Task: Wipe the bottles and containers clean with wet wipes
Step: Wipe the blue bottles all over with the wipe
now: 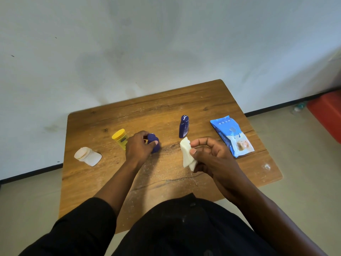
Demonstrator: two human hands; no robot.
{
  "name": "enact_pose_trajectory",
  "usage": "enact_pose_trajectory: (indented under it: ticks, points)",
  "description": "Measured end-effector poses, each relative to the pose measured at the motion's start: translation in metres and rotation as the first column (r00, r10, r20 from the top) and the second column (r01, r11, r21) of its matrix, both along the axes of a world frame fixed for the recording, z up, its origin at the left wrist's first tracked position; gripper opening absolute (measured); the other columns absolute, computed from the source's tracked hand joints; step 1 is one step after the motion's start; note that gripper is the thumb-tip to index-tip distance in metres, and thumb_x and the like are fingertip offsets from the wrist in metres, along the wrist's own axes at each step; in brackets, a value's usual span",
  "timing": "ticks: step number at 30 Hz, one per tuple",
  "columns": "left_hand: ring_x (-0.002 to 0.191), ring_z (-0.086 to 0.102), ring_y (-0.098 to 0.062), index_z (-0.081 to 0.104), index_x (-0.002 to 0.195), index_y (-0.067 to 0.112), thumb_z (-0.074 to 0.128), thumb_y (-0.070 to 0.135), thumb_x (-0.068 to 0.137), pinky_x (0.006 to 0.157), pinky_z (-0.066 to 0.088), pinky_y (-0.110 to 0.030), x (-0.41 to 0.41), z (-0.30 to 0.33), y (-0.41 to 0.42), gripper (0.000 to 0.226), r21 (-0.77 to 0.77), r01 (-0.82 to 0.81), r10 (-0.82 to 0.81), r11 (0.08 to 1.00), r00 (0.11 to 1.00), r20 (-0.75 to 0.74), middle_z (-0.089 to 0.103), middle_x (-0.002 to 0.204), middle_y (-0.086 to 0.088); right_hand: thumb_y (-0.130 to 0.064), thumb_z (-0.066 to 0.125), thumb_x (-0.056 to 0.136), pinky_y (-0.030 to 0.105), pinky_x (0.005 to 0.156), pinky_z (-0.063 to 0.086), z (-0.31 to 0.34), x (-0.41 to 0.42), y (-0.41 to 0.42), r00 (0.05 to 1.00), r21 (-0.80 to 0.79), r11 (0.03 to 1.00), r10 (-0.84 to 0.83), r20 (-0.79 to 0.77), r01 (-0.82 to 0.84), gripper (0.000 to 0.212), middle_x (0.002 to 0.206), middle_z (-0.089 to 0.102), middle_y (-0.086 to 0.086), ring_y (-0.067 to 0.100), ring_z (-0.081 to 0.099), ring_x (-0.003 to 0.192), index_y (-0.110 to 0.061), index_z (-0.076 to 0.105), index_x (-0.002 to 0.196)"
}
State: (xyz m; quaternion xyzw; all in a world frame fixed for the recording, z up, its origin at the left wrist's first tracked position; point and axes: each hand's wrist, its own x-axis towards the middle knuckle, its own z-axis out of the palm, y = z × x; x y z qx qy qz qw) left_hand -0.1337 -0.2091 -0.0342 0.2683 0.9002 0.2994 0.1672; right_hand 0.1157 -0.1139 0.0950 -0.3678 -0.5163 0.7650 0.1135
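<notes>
On the wooden table point(184, 100), a dark blue bottle point(154, 145) was gripped by the left hand point(138, 147), its fingers curled round the body, just beside a yellow-lidded container point(120, 138). A folded white wet wipe point(187, 154) was pinched between the thumb and curled fingers of the right hand point(212, 156), held apart from the gripped bottle. A second dark blue bottle point(184, 126) was seen upright behind the wipe, a blue wipes packet point(231, 135) lay to the right, and a white container point(87, 156) was placed far left.
</notes>
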Motion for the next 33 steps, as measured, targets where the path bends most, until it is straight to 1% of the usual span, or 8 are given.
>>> enact_pose_trajectory:
  ticks: [5, 9, 13, 17, 21, 25, 30, 33]
  points:
    - [0.118, 0.066, -0.009, 0.076, 0.123, 0.023, 0.087, 0.023, 0.083, 0.100, 0.051, -0.030, 0.022, 0.026, -0.005, 0.041, 0.203, 0.033, -0.040, 0.979, 0.999, 0.029, 0.075, 0.124, 0.010, -0.007, 0.064, 0.100, 0.026, 0.071, 0.058, 0.002, -0.001, 0.003, 1.000, 0.146, 0.989, -0.013, 0.027, 0.009, 0.020, 0.094, 0.080, 0.003, 0.014, 0.075, 0.085, -0.023, 0.069, 0.111]
    - [0.129, 0.057, 0.003, 0.069, 0.124, 0.037, 0.086, 0.014, 0.083, 0.108, 0.042, -0.024, 0.049, 0.069, -0.022, 0.050, 0.373, 0.134, -0.126, 0.918, 0.991, -0.047, 0.061, 0.124, 0.037, -0.008, 0.067, 0.099, 0.022, 0.071, 0.060, 0.007, -0.005, 0.006, 0.996, 0.293, 0.952, -0.083, -0.010, 0.082, 0.020, 0.099, 0.078, 0.005, 0.019, 0.075, 0.088, -0.024, 0.074, 0.109]
    - [0.123, 0.061, -0.003, 0.070, 0.123, 0.036, 0.086, 0.007, 0.080, 0.101, 0.044, -0.020, 0.068, 0.100, -0.032, 0.054, 0.448, 0.247, -0.198, 0.859, 0.968, -0.154, 0.069, 0.123, 0.026, -0.007, 0.069, 0.098, 0.024, 0.075, 0.061, 0.019, -0.012, 0.007, 0.996, 0.460, 0.884, -0.063, -0.062, 0.084, 0.025, 0.097, 0.075, -0.002, 0.015, 0.071, 0.086, -0.030, 0.073, 0.108]
    - [0.116, 0.064, -0.013, 0.072, 0.123, 0.029, 0.087, 0.012, 0.081, 0.097, 0.049, -0.027, 0.076, 0.116, -0.032, 0.047, 0.487, 0.331, -0.251, 0.808, 0.942, -0.224, 0.072, 0.119, 0.017, -0.012, 0.070, 0.098, 0.030, 0.073, 0.059, 0.028, -0.021, 0.005, 0.996, 0.647, 0.760, -0.010, -0.089, 0.065, 0.034, 0.100, 0.074, -0.012, 0.019, 0.068, 0.091, -0.044, 0.067, 0.106]
    - [0.114, 0.062, -0.010, 0.068, 0.127, 0.030, 0.077, 0.030, 0.086, 0.095, 0.050, -0.027, 0.078, 0.123, -0.030, 0.042, 0.469, 0.394, -0.284, 0.790, 0.914, -0.289, 0.067, 0.120, 0.024, -0.019, 0.067, 0.099, 0.032, 0.073, 0.057, 0.029, -0.031, 0.002, 0.997, 0.835, 0.550, 0.055, -0.048, 0.010, 0.023, 0.105, 0.073, -0.008, 0.014, 0.066, 0.094, -0.030, 0.075, 0.118]
    - [0.114, 0.063, -0.011, 0.069, 0.124, 0.031, 0.076, 0.027, 0.087, 0.095, 0.052, -0.038, 0.074, 0.126, -0.030, 0.038, 0.472, 0.425, -0.308, 0.773, 0.901, -0.307, 0.066, 0.121, 0.025, -0.015, 0.067, 0.096, 0.033, 0.069, 0.054, 0.027, -0.038, 0.003, 0.995, 0.933, 0.360, 0.088, -0.051, 0.016, 0.027, 0.101, 0.070, 0.000, 0.012, 0.062, 0.090, -0.020, 0.078, 0.121]
    - [0.115, 0.067, -0.014, 0.070, 0.125, 0.030, 0.081, 0.018, 0.088, 0.093, 0.055, -0.050, 0.067, 0.127, -0.027, 0.040, 0.509, 0.394, -0.269, 0.765, 0.914, -0.304, 0.071, 0.122, 0.017, -0.011, 0.070, 0.094, 0.030, 0.064, 0.051, 0.031, -0.037, 0.004, 0.994, 0.969, 0.245, 0.106, -0.036, 0.009, 0.022, 0.095, 0.066, 0.000, 0.011, 0.059, 0.082, -0.016, 0.079, 0.114]
    - [0.116, 0.068, -0.011, 0.075, 0.125, 0.024, 0.085, 0.019, 0.086, 0.096, 0.056, -0.044, 0.059, 0.123, -0.026, 0.041, 0.515, 0.300, -0.197, 0.803, 0.949, -0.246, 0.074, 0.122, 0.013, -0.006, 0.072, 0.092, 0.034, 0.063, 0.051, 0.023, -0.034, -0.002, 0.996, 0.966, 0.257, 0.086, 0.011, -0.033, 0.018, 0.090, 0.063, -0.002, 0.010, 0.058, 0.078, -0.016, 0.080, 0.106]
